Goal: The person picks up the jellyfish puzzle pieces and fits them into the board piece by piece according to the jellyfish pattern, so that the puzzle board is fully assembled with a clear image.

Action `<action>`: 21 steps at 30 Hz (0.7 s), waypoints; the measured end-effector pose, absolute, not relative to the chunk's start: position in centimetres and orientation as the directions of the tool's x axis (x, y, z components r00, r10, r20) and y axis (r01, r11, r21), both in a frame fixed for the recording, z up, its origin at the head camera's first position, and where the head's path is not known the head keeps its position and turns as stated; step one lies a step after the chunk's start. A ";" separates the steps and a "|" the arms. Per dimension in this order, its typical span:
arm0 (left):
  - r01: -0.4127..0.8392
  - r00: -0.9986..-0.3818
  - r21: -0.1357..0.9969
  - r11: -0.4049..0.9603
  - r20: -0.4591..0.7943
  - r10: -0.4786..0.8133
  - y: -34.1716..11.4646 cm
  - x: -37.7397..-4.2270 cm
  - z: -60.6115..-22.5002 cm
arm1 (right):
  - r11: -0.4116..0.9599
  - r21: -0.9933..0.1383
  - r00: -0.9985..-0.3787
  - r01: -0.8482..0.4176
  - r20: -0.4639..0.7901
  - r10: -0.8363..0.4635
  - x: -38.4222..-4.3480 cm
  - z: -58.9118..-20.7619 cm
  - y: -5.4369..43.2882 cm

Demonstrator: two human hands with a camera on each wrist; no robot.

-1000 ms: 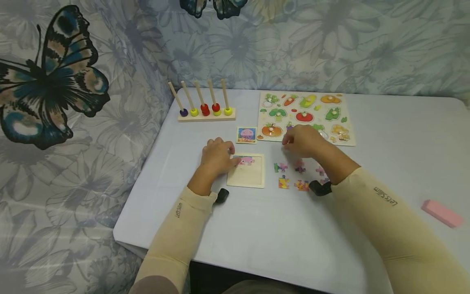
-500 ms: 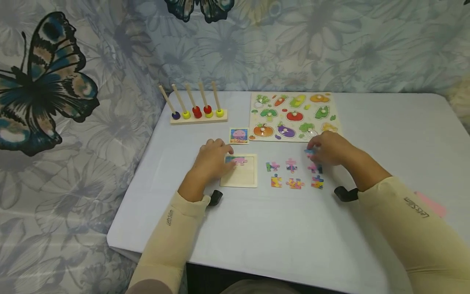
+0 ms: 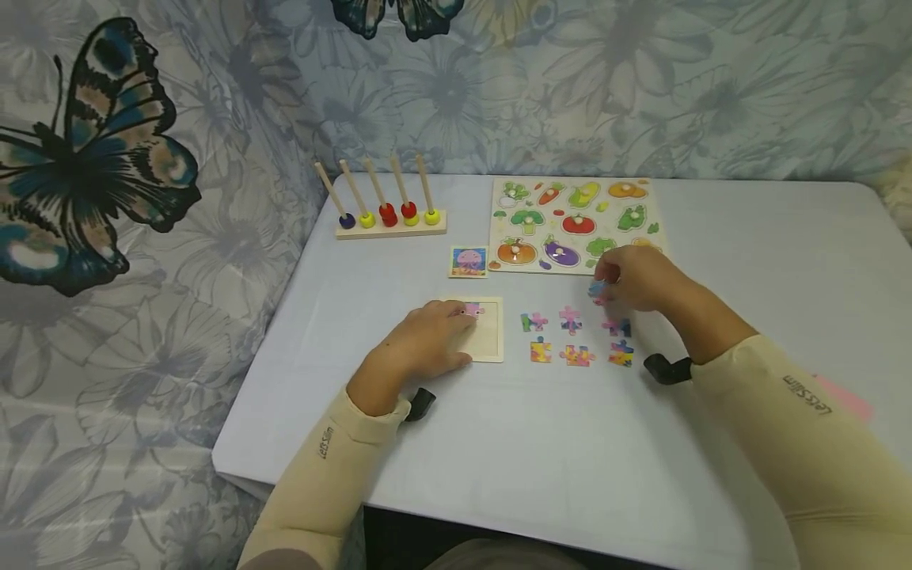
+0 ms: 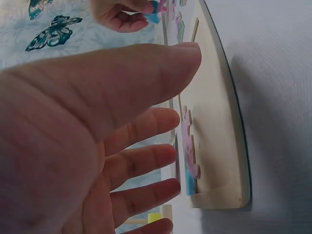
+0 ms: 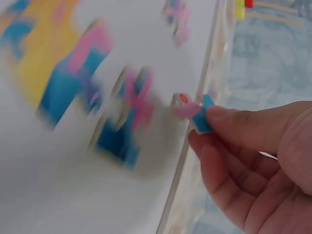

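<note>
My right hand pinches a blue and pink jigsaw piece between thumb and fingertips, near the front edge of the vegetable board. My left hand lies over the left part of a square wooden puzzle tray, its fingers extended and thumb apart. Along the tray's far side, joined pink and blue pieces are set in, partly covered by that hand in the head view. Right of the tray, loose jigsaw pieces lie in two rows on the white table.
A small picture card with a pink figure lies behind the tray. Farther back stand a wooden peg counter with coloured beads and a vegetable peg board. A pink block is partly behind the right sleeve.
My right hand has moved right from the middle of the vegetable board's front edge and taken hold of the blue and pink piece. The left hand has shifted nearer me, covering more of the tray.
</note>
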State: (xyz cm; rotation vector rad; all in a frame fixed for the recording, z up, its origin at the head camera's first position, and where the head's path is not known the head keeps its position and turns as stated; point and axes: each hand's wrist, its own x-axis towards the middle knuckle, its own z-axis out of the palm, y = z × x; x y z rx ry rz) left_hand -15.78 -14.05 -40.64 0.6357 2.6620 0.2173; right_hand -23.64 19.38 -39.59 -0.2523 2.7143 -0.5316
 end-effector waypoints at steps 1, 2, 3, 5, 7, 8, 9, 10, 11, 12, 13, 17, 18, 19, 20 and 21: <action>0.399 -0.820 0.237 0.886 -0.341 0.460 -14.0 -15.8 -40.7 | 0.909 -0.403 -0.919 -0.102 -0.312 -0.242 -23.6 -39.4 19.0; 0.397 -0.819 0.237 0.887 -0.344 0.459 -14.0 -15.9 -40.8 | 0.904 -0.415 -0.919 -0.103 -0.307 -0.246 -23.6 -39.3 18.5; 0.398 -0.818 0.235 0.887 -0.347 0.458 -14.0 -15.9 -40.9 | 0.896 -0.433 -0.918 -0.101 -0.306 -0.252 -23.5 -39.2 18.0; 0.400 -0.817 0.226 0.888 -0.352 0.457 -14.0 -16.0 -41.1 | 0.873 -0.478 -0.915 -0.098 -0.302 -0.268 -23.4 -39.1 16.8; 0.400 -0.818 0.222 0.889 -0.352 0.455 -14.1 -16.1 -41.3 | 0.845 -0.526 -0.910 -0.091 -0.301 -0.285 -23.3 -39.2 15.4; 0.400 -0.818 0.220 0.890 -0.351 0.455 -14.1 -16.1 -41.4 | 0.829 -0.553 -0.906 -0.082 -0.306 -0.294 -23.2 -39.3 14.6; 0.402 -0.820 0.218 0.889 -0.347 0.455 -14.1 -16.1 -41.5 | 0.810 -0.583 -0.900 -0.066 -0.316 -0.301 -23.2 -39.5 13.8; 0.403 -0.821 0.218 0.889 -0.343 0.456 -14.1 -16.1 -41.5 | 0.791 -0.610 -0.894 -0.046 -0.329 -0.305 -23.2 -39.7 13.1; 0.403 -0.823 0.219 0.888 -0.339 0.457 -14.1 -16.1 -41.5 | 0.774 -0.633 -0.886 -0.024 -0.345 -0.309 -23.2 -40.0 12.3; 0.406 -0.823 0.217 0.888 -0.336 0.458 -14.1 -16.1 -41.5 | 0.757 -0.653 -0.880 -0.006 -0.356 -0.315 -23.2 -40.2 11.5; 0.410 -0.823 0.213 0.887 -0.333 0.460 -14.1 -16.2 -41.5 | 0.740 -0.672 -0.872 0.010 -0.368 -0.323 -23.2 -40.5 10.8; 0.420 -0.825 0.192 0.887 -0.326 0.461 -14.0 -16.3 -41.6 | 0.714 -0.700 -0.858 0.033 -0.386 -0.339 -23.3 -41.4 8.4; 0.422 -0.826 0.189 0.887 -0.322 0.462 -14.0 -16.3 -41.7 | 0.713 -0.700 -0.857 0.032 -0.387 -0.341 -23.3 -41.6 8.0; 0.423 -0.827 0.191 0.886 -0.319 0.463 -14.0 -16.3 -41.7 | 0.717 -0.696 -0.856 0.033 -0.390 -0.339 -23.3 -41.7 7.6; 0.423 -0.827 0.194 0.885 -0.318 0.465 -14.0 -16.3 -41.7 | 0.724 -0.689 -0.856 0.033 -0.394 -0.336 -23.4 -41.8 7.2; 0.424 -0.825 0.199 0.884 -0.317 0.467 -14.0 -16.3 -41.7 | 0.728 -0.685 -0.856 0.034 -0.396 -0.333 -23.3 -41.8 6.9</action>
